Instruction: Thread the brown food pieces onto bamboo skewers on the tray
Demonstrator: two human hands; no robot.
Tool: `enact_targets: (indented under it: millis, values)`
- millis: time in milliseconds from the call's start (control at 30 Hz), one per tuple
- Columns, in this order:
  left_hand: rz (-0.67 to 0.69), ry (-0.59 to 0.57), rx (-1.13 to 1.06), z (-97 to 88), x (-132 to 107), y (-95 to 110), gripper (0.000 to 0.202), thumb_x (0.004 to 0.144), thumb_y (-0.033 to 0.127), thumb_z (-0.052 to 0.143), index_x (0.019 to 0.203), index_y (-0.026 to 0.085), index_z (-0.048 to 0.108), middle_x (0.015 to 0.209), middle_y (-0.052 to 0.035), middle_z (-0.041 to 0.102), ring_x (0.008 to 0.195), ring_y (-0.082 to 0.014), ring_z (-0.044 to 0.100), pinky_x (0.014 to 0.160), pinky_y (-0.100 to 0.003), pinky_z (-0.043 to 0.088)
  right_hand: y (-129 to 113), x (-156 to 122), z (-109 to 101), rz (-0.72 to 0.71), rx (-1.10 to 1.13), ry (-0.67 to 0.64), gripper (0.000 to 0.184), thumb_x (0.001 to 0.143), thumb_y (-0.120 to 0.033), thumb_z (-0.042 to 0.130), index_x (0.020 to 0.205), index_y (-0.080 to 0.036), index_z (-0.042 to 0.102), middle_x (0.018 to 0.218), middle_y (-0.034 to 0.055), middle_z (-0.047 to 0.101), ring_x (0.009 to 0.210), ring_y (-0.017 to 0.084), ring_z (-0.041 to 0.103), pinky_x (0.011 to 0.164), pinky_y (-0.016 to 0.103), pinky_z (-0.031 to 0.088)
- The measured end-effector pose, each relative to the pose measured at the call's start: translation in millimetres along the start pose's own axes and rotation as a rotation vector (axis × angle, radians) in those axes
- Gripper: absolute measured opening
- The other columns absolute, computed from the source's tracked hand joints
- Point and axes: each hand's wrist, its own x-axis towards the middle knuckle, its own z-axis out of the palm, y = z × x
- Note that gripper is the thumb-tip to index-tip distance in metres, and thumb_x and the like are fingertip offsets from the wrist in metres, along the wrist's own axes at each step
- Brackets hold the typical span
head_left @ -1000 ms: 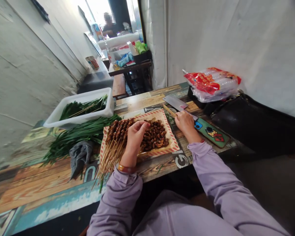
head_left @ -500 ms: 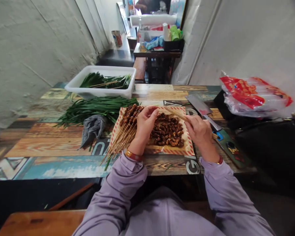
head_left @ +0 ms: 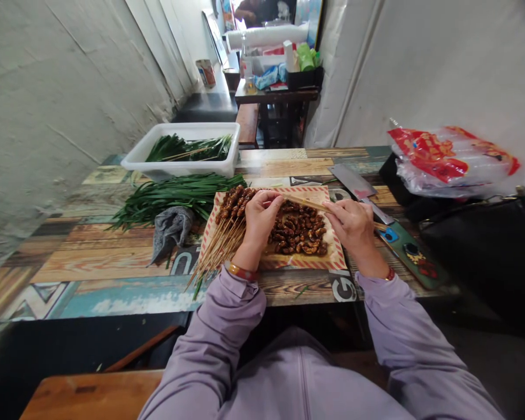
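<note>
Both hands [head_left: 259, 217] [head_left: 354, 230] now touch sticks [head_left: 307, 202] (earlier, one).

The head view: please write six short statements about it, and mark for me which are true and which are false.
1. The right hand holds thin sticks. True.
2. Green leaves lie both in the white tub and on the table. True.
3. The grey cloth lies inside the tub. False: the cloth lies on the table.
4. The left hand touches the cleaver. False: this hand is at the left end of the sticks; the cleaver lies beyond the right hand.
5. The loose brown pieces are to the right of the skewered pieces. True.
6. The red-printed bag is at the table's left side. False: it is at the right side.
</note>
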Motion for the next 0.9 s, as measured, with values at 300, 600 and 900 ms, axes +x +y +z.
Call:
enact_targets:
  millis: [300, 600, 900]
  values:
    - [0.007, 0.022, -0.017, 0.2, 0.8, 2.7, 0.009, 0.074, 0.025, 0.064, 0.072, 0.016, 0.064, 0.080, -0.0018, 0.064, 0.077, -0.0128, 0.059, 0.072, -0.024, 0.047, -0.6, 0.5, 3.1, 0.007, 0.009, -0.016, 0.029, 0.096, -0.035, 0.050, 0.118, -0.028, 0.067, 0.104, 0.0070, 0.068, 0.099, 0.021, 0.058, 0.089, 0.038, 0.032]
    - [0.157, 0.321, 0.076, -19.4, 9.3, 8.8, 0.009, 0.082, 0.026, 0.054, 0.082, 0.017, 0.058, 0.089, -0.0026, 0.064, 0.082, -0.0124, 0.059, 0.078, -0.024, 0.047, 20.4, 2.0, 5.7, 0.134, -0.062, 0.052, 0.028, 0.096, -0.036, 0.048, 0.113, -0.028, 0.069, 0.103, 0.0065, 0.068, 0.096, 0.022, 0.059, 0.087, 0.037, 0.033]
    - [0.171, 0.573, 0.076, -33.7, 19.9, 23.1, 0.005, 0.089, 0.019, 0.040, 0.087, 0.018, 0.045, 0.092, -0.0026, 0.057, 0.083, -0.0095, 0.057, 0.078, -0.022, 0.047, 33.6, 0.7, 1.6, 0.246, -0.083, 0.095, 0.027, 0.094, -0.033, 0.050, 0.114, -0.028, 0.068, 0.104, 0.0063, 0.067, 0.098, 0.023, 0.057, 0.089, 0.039, 0.033]
